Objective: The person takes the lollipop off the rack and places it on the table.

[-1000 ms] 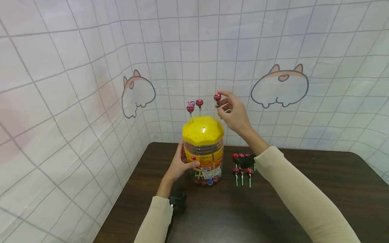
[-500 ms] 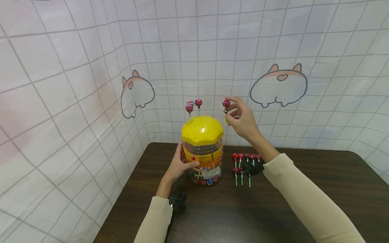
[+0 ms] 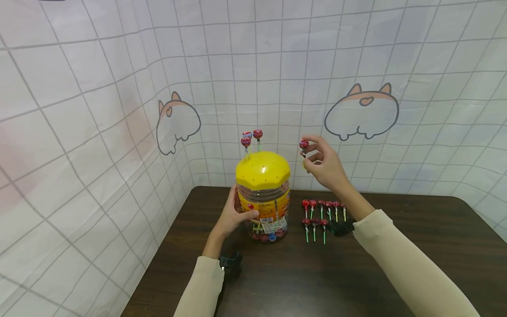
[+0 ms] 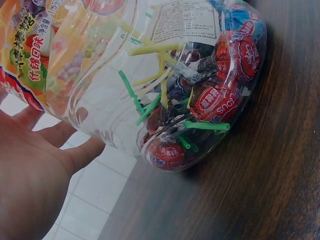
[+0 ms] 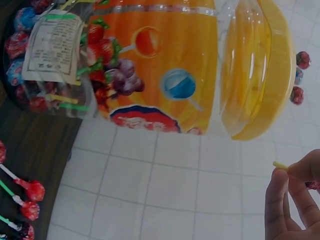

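Observation:
A clear plastic jar [image 3: 267, 220] with a domed yellow lid [image 3: 263, 169] stands on the table, its bottom filled with wrapped lollipops [image 4: 215, 102]. My left hand [image 3: 233, 215] holds the jar's side, thumb across the front label and fingers round the back. Three lollipops [image 3: 258, 134] stick up from the lid's left part. To the right of the lid, in the air, my right hand [image 3: 325, 163] pinches a red-wrapped lollipop [image 3: 303, 144] upright. Its yellow stick end [image 5: 280, 165] pokes out past the fingertips in the right wrist view.
Right of the jar, lollipops lie in two rows on the dark wood table [image 3: 277, 281]: several in the back row [image 3: 321, 204] and three in the front row [image 3: 314, 222]. A white grid-patterned cloth [image 3: 253, 66] hangs behind and at the left.
My right hand has moved right and down, away from the lid, carrying the lollipop. More of the back row on the table now shows. My left hand stays on the jar.

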The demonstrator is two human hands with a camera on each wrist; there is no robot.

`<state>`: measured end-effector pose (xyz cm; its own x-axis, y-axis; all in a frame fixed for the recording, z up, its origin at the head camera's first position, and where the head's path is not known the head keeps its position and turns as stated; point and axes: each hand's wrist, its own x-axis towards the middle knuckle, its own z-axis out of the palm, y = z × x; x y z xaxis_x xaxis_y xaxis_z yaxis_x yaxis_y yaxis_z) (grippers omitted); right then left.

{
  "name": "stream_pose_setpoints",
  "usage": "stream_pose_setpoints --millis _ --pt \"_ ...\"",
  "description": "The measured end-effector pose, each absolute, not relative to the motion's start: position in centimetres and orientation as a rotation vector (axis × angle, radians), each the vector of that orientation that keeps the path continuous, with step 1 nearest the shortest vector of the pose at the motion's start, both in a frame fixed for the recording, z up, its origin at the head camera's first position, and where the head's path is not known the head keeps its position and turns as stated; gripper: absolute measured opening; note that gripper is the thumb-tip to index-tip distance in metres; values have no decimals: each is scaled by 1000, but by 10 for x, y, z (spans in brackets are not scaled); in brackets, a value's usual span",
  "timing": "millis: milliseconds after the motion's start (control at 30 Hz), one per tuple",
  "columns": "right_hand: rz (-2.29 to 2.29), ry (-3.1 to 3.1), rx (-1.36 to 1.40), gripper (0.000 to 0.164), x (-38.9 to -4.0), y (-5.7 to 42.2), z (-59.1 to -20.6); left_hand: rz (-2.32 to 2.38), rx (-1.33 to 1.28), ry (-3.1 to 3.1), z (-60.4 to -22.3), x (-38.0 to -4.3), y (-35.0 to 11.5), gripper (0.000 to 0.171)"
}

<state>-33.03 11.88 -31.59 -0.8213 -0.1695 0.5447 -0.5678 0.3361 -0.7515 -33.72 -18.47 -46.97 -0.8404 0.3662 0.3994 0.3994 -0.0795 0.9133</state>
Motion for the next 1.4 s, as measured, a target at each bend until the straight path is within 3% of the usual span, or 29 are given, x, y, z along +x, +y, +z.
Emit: stream_pose_setpoints --millis 1400 --pt "1614 -2331 577 64 -326 172 -382 -2114 -886 -2104 -472 -340 -185 96"
